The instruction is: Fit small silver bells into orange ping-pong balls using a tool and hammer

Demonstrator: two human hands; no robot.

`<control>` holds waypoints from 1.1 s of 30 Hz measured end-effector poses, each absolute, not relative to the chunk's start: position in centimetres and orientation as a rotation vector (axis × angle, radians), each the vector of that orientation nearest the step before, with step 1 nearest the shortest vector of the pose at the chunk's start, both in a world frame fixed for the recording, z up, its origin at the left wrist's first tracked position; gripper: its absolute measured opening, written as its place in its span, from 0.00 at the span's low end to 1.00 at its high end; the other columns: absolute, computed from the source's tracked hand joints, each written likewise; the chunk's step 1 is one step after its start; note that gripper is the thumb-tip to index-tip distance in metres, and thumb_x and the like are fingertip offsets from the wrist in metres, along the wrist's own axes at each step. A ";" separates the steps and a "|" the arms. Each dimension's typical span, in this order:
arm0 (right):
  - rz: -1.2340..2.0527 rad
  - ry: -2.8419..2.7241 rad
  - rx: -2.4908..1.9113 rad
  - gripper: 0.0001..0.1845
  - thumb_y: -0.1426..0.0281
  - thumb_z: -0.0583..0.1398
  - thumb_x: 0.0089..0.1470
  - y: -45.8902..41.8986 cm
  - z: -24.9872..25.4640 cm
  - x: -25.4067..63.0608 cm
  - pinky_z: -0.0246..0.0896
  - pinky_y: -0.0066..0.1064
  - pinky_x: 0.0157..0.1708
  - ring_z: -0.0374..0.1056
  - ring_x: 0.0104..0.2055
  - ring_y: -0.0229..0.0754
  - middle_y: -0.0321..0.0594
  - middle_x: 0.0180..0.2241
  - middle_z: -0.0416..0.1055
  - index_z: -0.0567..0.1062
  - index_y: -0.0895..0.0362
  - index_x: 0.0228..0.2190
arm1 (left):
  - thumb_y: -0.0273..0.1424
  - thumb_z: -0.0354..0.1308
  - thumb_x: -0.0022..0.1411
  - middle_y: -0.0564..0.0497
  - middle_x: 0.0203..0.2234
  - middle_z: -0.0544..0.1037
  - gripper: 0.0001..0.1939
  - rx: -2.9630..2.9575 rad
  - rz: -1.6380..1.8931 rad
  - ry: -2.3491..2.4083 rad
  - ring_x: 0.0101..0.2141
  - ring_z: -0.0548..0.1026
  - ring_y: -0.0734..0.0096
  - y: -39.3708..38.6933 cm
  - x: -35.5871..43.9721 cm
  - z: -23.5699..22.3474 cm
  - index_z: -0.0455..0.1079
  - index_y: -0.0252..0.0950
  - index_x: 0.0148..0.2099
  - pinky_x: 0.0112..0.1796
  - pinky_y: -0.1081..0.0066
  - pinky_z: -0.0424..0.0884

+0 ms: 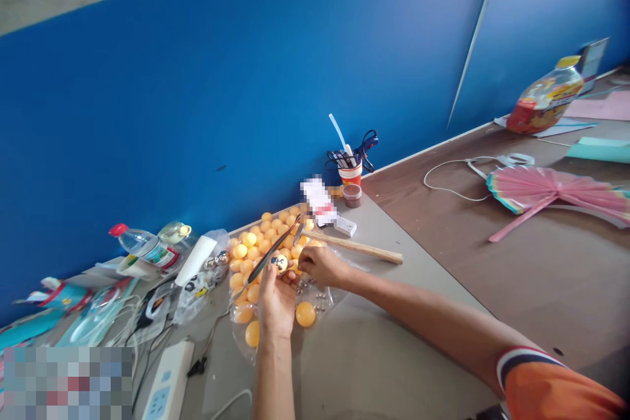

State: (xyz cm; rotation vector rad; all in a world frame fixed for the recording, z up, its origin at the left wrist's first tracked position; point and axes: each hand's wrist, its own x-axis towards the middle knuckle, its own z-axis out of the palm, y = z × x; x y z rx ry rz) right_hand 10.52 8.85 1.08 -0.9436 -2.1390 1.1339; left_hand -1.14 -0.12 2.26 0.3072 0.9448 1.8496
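At the left of the frame lie one red-capped bottle (152, 251) and, lower, one white power strip (170, 377). Left of centre, dozens of orange balls (240, 251) crowd together, too many to count exactly. At lower centre, the left hand (277, 307) is half open, palm up, holding one patterned ball (279, 264) at its fingertips. Just beside it, the right hand (322, 267) has curled fingers; whether they grip anything I cannot tell. One wooden stick (361, 249) lies right of centre, below one orange-and-white cup (350, 175). Far right: one pink fan (556, 189), one yellow-capped bottle (546, 102).
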 end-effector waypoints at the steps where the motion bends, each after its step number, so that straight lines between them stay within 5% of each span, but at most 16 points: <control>1: 1.192 -2.085 -0.950 0.11 0.78 0.61 0.53 9.0 1.1 10.5 0.55 0.28 0.30 0.64 0.29 0.37 0.36 0.25 0.72 0.71 0.58 0.21 | 0.39 0.76 0.48 0.49 0.30 0.81 0.22 0.310 1.847 0.951 0.26 0.74 0.76 -0.1 -1.1 2.3 0.79 0.36 0.44 0.30 0.76 0.73; 11: 1.858 -1.476 -0.809 0.12 0.74 0.62 0.53 9.5 1.4 10.2 0.44 0.26 0.20 0.50 0.17 0.31 0.26 0.14 0.58 0.69 0.56 0.20 | 0.38 0.76 0.49 0.50 0.31 0.81 0.19 0.318 1.847 0.951 0.26 0.75 0.76 0.0 -0.8 2.4 0.80 0.36 0.43 0.30 0.76 0.74; 18: 2.099 -1.204 -0.679 0.05 0.75 0.61 0.52 8.8 2.3 10.4 0.52 0.26 0.21 0.58 0.17 0.31 0.32 0.20 0.68 0.75 0.58 0.25 | 0.34 0.74 0.51 0.50 0.30 0.82 0.17 0.305 1.856 0.944 0.25 0.76 0.75 0.0 -1.0 2.2 0.79 0.34 0.42 0.30 0.74 0.75; 33: 1.976 -1.380 -0.695 0.06 0.79 0.63 0.45 8.2 3.1 10.4 0.53 0.23 0.23 0.57 0.20 0.31 0.28 0.17 0.64 0.74 0.56 0.23 | 0.36 0.74 0.51 0.52 0.29 0.82 0.14 0.365 1.840 0.955 0.26 0.76 0.75 0.0 -0.8 2.3 0.79 0.35 0.38 0.31 0.74 0.74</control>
